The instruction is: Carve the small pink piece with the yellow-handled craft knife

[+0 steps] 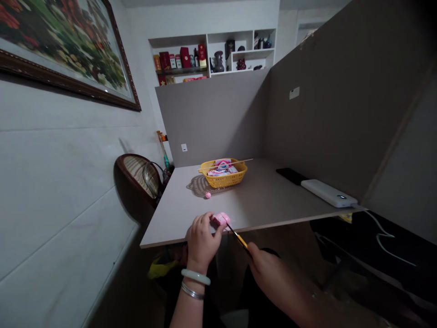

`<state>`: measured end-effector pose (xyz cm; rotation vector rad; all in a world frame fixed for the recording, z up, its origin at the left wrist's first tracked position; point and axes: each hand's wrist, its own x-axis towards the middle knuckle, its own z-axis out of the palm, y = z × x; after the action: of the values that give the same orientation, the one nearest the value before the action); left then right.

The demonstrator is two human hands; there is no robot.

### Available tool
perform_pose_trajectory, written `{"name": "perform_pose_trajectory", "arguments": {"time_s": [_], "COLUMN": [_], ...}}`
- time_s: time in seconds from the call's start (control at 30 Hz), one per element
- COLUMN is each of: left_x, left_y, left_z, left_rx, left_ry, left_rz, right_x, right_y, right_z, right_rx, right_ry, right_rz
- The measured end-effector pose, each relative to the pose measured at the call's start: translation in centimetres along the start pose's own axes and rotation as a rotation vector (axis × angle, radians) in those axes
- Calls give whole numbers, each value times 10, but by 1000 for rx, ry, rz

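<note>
Left hand: We see the left hand (203, 241) at the near edge of the tabletop, and it holds the pink piece (220, 219). Its fingers (205, 223) are curled together and clamped on this piece.

Right hand: We see the right hand (273, 278) lower and to the right, with its fingers (256, 255) closed around the yellow handle of a knife (241, 239).

Knife: Its dark blade points to the pink piece and ends just at it. We cannot tell if it cuts.

Pink piece: It is above the near table edge, between the left fingers and the blade.

Wrist: On the left wrist we see a pale green bangle (195, 276) and, below it, silver bangles (192, 290).

Table: A grey tabletop (259, 200) carries a small pink ball (207, 195) beside a round lace mat (200, 187).

Basket: A yellow woven basket (223, 175) holds pink and white packets (221, 172), with a thin wooden skewer (235, 163) across it.

Right side: A white power bank (327, 192) lies just beside a black phone (292, 175).

Writing: We see print on the packets, but it is too small for us to read. We can read no brand.

Behind: White shelves (211, 50) hold red boxes and vases, and a framed painting (61, 50) hangs on the left wall.
</note>
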<state>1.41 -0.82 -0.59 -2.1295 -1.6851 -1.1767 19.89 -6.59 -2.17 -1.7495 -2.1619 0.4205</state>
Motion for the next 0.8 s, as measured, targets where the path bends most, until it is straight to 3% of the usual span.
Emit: {"name": "perform_pose_trajectory", "arguments": {"time_s": [0.17,0.4,0.63,0.8], "left_x": [1,2,1,2], "left_y": [0,-3,-1,1], "left_z": [-1,0,1,0], "left_rx": [-12,-8,-23,-12], "left_ry": [-22,-24,-19,-23], "left_rz": [15,16,0,-15], "right_x": [4,22,9,22], "right_y": [0,-23,-6,-16], "right_z": [5,-11,-2,-8], "right_rx": [-11,-30,-18,-67], "right_ry": [27,15,-5,6], "right_rz": [-18,-51,-14,-38]}}
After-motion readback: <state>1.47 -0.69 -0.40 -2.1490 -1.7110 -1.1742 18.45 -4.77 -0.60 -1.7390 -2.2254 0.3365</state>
